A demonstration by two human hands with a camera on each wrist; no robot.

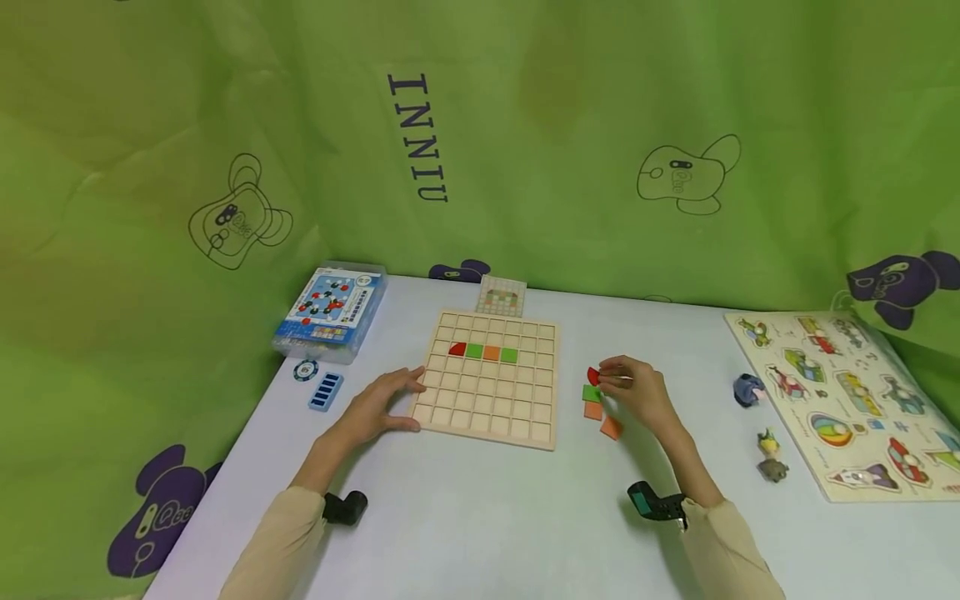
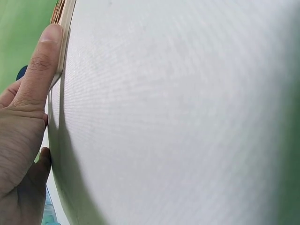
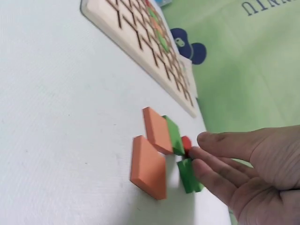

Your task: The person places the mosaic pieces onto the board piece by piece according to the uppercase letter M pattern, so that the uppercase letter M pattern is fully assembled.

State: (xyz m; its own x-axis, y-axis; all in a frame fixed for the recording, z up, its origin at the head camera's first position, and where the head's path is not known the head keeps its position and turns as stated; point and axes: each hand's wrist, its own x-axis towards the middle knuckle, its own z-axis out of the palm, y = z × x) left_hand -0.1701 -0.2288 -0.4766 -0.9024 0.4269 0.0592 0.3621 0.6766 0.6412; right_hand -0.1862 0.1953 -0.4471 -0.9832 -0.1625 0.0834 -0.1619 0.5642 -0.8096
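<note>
A wooden grid board point(image 1: 483, 387) lies mid-table, with a row of a red piece with a rounded edge point(image 1: 457, 349), a green tile point(image 1: 474, 352), an orange tile point(image 1: 491, 353) and another green tile point(image 1: 508, 356) in its cells. My left hand point(image 1: 371, 408) rests against the board's left edge, thumb straight near the front corner. Right of the board, my right hand point(image 1: 637, 392) pinches a red rounded piece point(image 1: 593, 377) at its fingertips. Close to those fingers are green tiles point(image 3: 187, 176), partly hidden, and two orange tiles point(image 3: 149, 166).
Behind the board stands a small pattern card point(image 1: 501, 297). At left are a boxed molecule set point(image 1: 330, 312), a round token point(image 1: 306, 370) and a blue block point(image 1: 326, 392). Small figures point(image 1: 768, 446), a dark blue toy point(image 1: 747, 390) and a picture puzzle board point(image 1: 855, 408) lie right.
</note>
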